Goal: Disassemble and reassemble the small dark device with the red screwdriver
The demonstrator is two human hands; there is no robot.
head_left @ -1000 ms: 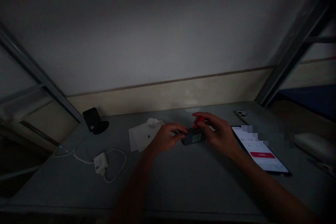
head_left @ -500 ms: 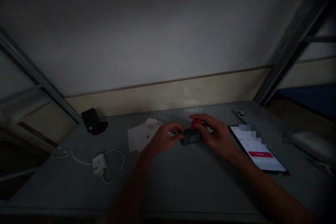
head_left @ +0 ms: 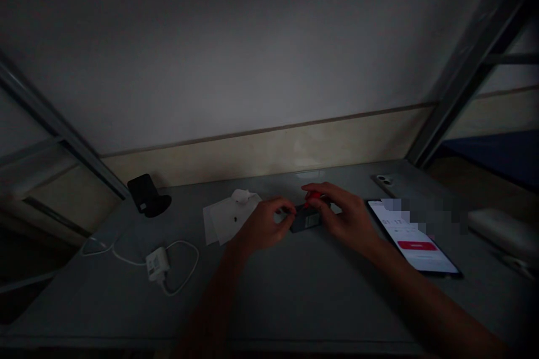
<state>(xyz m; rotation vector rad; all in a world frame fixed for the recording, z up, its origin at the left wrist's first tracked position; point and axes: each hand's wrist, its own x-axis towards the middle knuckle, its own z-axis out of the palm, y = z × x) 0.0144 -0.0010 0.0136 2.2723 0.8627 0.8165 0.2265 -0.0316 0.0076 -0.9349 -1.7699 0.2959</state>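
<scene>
On the grey desk [head_left: 269, 291] stands a small dark box-shaped object [head_left: 306, 222] with a pale label on its front. My left hand [head_left: 269, 223] is closed, thumb and forefinger pinching at the box's left end; whether something tiny is also between them is too dark to tell. Fingers of my right hand [head_left: 347, 213] wrap round a short red-handled tool [head_left: 313, 197], whose narrow end points down and left at the top of the box. The tool's tip is too small to make out. Left of the box, a tiny dark piece [head_left: 235, 219] lies on white paper [head_left: 223, 227].
A lit tablet or large phone [head_left: 415, 241] lies right of my right forearm, with another phone [head_left: 383, 180] behind it. At left are a white charger [head_left: 157, 263] with its cable and a black stand [head_left: 145, 193]. Crumpled tissue [head_left: 241, 196] rests on the paper. A wall closes off the back.
My left thumb and forefinger have shifted slightly at the box's left end. The red-handled tool has tilted a little in my right hand. The view has moved very slightly.
</scene>
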